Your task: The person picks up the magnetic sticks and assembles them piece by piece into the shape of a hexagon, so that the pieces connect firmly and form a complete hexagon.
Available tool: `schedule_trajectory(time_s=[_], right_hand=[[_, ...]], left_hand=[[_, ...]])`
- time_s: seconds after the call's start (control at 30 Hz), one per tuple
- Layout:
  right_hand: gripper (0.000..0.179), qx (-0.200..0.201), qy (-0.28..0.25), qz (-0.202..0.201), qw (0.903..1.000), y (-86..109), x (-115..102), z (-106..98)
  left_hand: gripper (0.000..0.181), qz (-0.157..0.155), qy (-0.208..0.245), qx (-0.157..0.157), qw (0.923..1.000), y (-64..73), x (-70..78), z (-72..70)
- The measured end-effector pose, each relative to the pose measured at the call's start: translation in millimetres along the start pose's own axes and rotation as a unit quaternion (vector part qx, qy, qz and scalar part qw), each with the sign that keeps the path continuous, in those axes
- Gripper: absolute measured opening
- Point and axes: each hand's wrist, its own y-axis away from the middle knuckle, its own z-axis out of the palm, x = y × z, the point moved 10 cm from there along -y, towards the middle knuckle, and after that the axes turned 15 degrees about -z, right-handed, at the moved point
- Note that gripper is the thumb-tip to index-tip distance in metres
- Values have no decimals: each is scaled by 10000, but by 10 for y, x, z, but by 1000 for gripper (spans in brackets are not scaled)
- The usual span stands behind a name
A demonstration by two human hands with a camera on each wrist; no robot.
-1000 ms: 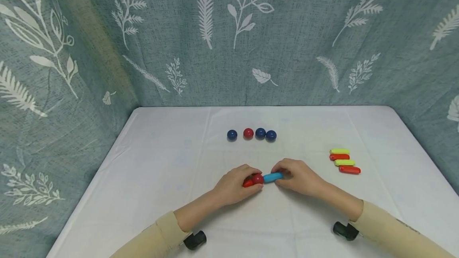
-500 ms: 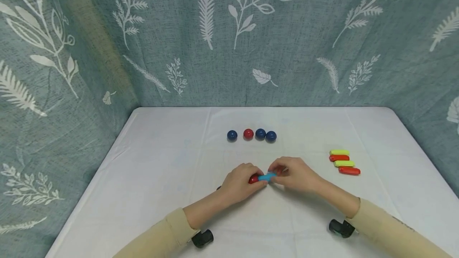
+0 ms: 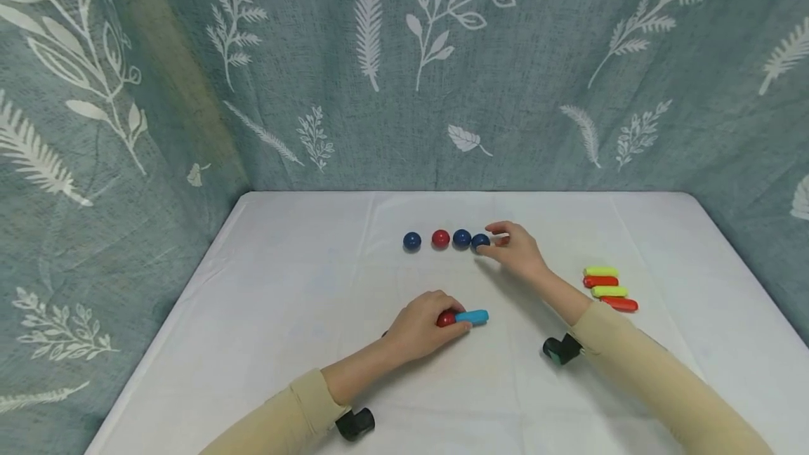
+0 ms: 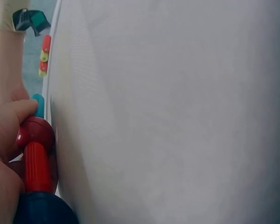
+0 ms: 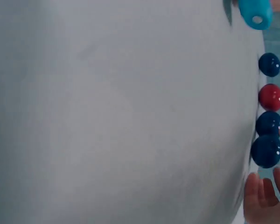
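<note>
The left hand (image 3: 422,325) has its fingers curled round a glossy red ball (image 3: 446,319), joined between a light-blue stick (image 3: 472,317) and a red stick (image 4: 38,165) near the middle of the white tabletop (image 3: 284,265). The right hand (image 3: 515,250) holds thumb and fingers parted about the end navy ball (image 3: 480,239) of a row, contact unclear; the tabletop's far edge runs behind, its surface stretching wide leftward.

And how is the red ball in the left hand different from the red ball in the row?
The held ball is gripped by the left hand; no hand touches the row ball. The held ball sits between a red stick and a blue stick; the row ball lies between blue balls. Both are red and round.
</note>
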Motion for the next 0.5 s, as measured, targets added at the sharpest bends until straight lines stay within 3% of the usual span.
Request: schedule_trajectory(time_s=[0.2,0.5], right_hand=[[47,-185,440,7,9989,-55,39,71],[42,-419,422,-258,9979,4,-3,113]], left_hand=[[23,26,40,-1,10000,11,7,7],[22,91,98,61,9999,6,-19,-2]])
